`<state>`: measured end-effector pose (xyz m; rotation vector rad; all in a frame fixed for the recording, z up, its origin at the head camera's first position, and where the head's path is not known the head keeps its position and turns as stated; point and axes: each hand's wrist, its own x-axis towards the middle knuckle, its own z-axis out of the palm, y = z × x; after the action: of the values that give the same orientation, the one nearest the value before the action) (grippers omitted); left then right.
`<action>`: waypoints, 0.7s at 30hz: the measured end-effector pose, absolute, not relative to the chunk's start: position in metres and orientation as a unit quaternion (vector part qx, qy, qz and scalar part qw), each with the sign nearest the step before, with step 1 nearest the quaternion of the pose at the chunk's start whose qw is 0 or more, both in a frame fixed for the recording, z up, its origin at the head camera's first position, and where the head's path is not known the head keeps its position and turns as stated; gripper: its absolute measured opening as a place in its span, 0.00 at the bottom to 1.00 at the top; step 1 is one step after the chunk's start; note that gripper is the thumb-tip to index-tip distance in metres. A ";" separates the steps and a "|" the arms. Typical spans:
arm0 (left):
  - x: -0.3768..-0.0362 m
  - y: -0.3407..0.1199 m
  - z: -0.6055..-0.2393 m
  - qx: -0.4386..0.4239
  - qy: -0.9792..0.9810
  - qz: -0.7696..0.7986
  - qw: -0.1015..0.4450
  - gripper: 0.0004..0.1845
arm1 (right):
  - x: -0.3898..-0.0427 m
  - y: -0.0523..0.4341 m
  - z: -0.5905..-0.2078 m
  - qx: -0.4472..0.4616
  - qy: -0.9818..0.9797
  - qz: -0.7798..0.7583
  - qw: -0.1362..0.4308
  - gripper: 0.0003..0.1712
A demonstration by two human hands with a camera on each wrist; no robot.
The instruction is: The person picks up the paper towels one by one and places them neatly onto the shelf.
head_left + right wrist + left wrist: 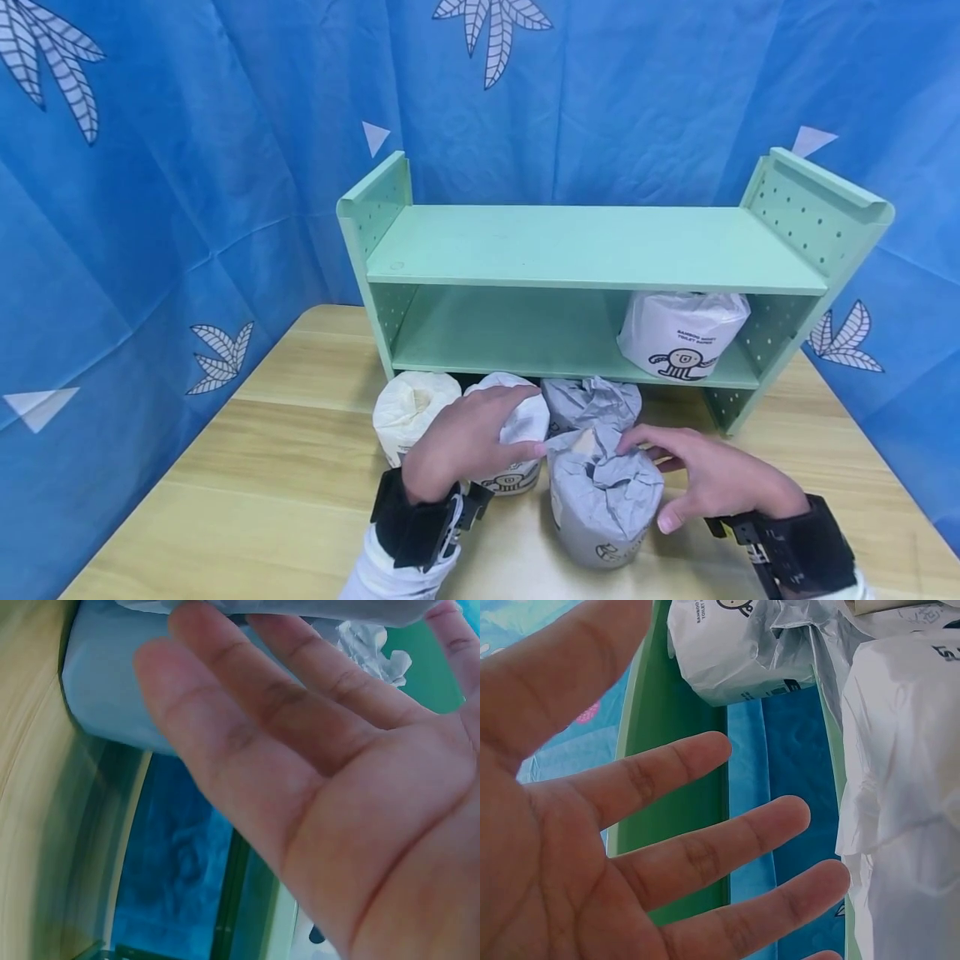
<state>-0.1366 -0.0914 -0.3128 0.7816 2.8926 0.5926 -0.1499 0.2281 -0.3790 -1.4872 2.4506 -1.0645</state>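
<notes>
Item: grey-wrapped roll (603,500), 1 unit, stood upright on the table (247,508), long axis vertical, crumpled wrapper top facing up and printed mark low on the near side. It sat nearest the front edge, with open tabletop to its front, left and right.

Right hand (716,479): rested against the right side of the grey-wrapped roll, fingers (652,437) straight and slightly spread, fingertips at the roll's upper edge, thumb low beside its wall. The right wrist view showed the same flat palm with the fingers laid along the grey wrapping; no curl round it.

Left hand (465,442): lay over the top of a white-wrapped roll (521,450), also upright, just left of the grey-wrapped roll and close against it. The left wrist view showed the fingers (705,855) straight and apart, palm open toward the white wrapping.

Adjacent stock: 1 cream roll (412,412) further left; 1 second grey roll (592,404) behind, close to the shelf's foot. All 4 stood clustered, little room between them.

Green shelf (585,250): 2 tiers, at the table's rear. 1 white printed roll (682,333) occupied the lower tier's right end; the rest of that tier and the top tier were free.

Blue leaf-print curtain (150,183) enclosed the rear and sides.
</notes>
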 end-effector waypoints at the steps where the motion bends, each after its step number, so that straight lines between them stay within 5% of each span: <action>1: -0.137 -0.091 -0.313 0.255 0.946 0.193 0.044 0.35 | -0.150 0.227 -0.379 -0.488 0.800 -0.347 0.041 0.43; 21: -0.137 -0.090 -0.313 0.259 0.946 0.192 0.047 0.35 | -0.136 0.198 -0.382 -0.475 0.830 -0.290 0.048 0.40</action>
<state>-0.1374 -0.0902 -0.3135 0.7895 2.8855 0.5854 -0.1360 0.1981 -0.3823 -1.4478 2.5301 -0.8836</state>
